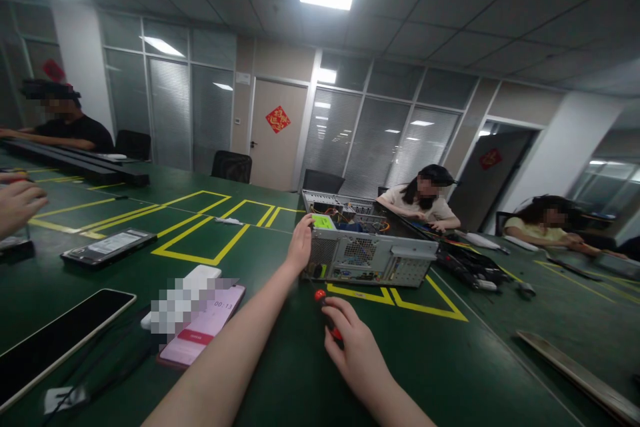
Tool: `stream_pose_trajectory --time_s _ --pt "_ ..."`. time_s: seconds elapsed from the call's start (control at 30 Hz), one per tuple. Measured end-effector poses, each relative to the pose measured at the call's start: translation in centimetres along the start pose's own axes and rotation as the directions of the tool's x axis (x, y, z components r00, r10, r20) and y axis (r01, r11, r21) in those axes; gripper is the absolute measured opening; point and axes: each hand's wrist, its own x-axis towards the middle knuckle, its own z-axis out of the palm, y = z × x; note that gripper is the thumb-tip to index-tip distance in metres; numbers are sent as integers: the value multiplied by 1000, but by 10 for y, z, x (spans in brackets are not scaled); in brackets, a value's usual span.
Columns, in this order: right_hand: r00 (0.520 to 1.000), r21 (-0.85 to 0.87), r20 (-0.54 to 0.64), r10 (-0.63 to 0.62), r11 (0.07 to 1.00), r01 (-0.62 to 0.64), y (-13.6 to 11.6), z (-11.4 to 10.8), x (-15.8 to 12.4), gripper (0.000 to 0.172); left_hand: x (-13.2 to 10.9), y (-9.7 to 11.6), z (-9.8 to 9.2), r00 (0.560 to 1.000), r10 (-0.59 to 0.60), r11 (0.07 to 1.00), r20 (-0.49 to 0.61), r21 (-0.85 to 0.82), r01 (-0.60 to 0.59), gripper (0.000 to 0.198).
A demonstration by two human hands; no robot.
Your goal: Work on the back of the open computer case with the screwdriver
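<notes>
PC case (pixel 360 263): bare sheet metal, mostly matt, rear rough w/ punched vents. Screwdriver (pixel 320 295): plastic hdl, smooth, a bit shiny. HDD (pixel 83 255): dull metal casing, paper-look label (pixel 117 240). Blk phone (pixel 65 340): smooth, glossy screen. Tabletop (pixel 280 373): smooth, low sheen; tape (pixel 190 257) matt. Door (pixel 270 163): wood-look, matt. Partition panes (pixel 340 120): glass, reflective. Strip (pixel 575 373) at R: worn, scuffed; wood or metal, can't tell.
</notes>
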Motion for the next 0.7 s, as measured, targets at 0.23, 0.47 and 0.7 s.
stream_pose_trajectory --time_s 0.23,0.47,0.7 --pt "998 -12 -15 -60 998 60 0 -4 0 37 0 -1 0 1000 18 1000 -10 -2 -18 48" --pt "969 -101 -146 -199 978 185 2 -26 3 33 1 -2 1 1000 23 1000 -16 -15 -23 52" --pt "882 -220 -420 -215 967 131 29 -57 10 31 1 -3 2 1000 5 1000 -15 -16 -5 49"
